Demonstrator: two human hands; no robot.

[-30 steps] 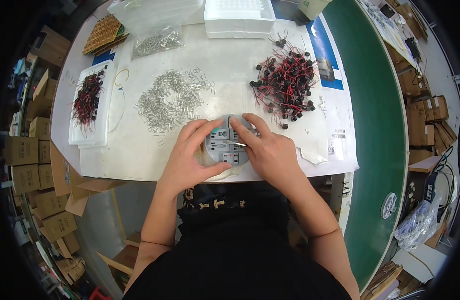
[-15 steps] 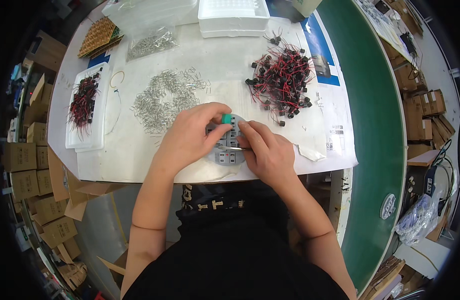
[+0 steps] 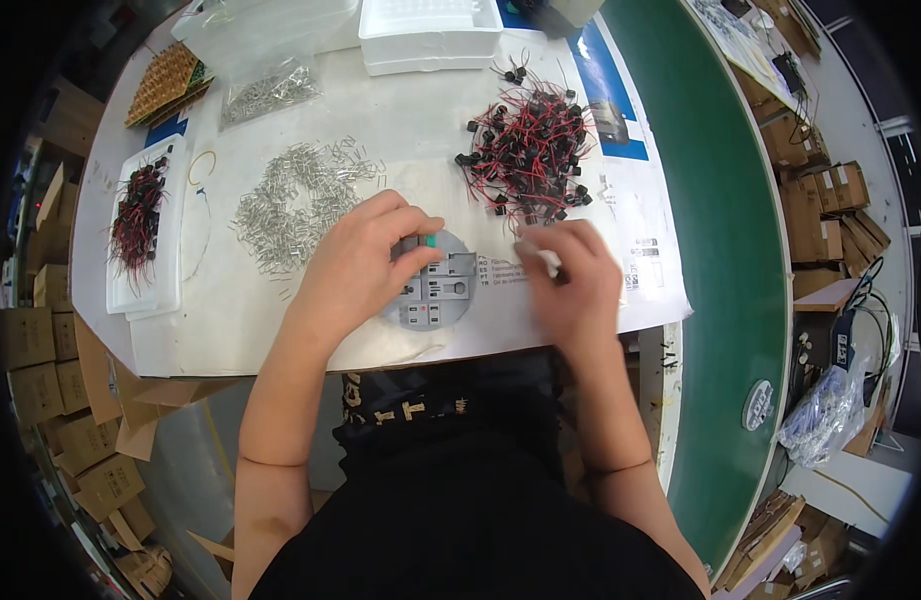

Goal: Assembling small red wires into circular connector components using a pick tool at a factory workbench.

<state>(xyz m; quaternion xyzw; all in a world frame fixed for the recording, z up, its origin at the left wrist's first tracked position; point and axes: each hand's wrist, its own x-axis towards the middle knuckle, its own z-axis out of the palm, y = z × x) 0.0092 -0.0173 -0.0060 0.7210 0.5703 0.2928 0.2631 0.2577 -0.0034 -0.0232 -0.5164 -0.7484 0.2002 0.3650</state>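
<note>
A round grey fixture (image 3: 438, 289) with square slots, a green block and a small red dot lies on the white sheet in front of me. My left hand (image 3: 363, 262) rests on its left side, fingers pressing its top edge. My right hand (image 3: 570, 272) is just right of the fixture, its fingers pinched together around something small that I cannot make out. A pile of black parts with red wires (image 3: 528, 152) lies just beyond the right hand. A heap of small silver metal pieces (image 3: 292, 203) lies beyond the left hand.
A white tray (image 3: 140, 232) with more red-wired parts sits at the left. A white foam box (image 3: 430, 32) and a clear bag of metal pieces (image 3: 268, 88) stand at the back. A green conveyor belt (image 3: 725, 240) runs along the right. Cardboard boxes (image 3: 40, 350) are stacked left.
My right hand has come off the fixture and moved right, toward the red-wired pile. My left hand stays on the fixture.
</note>
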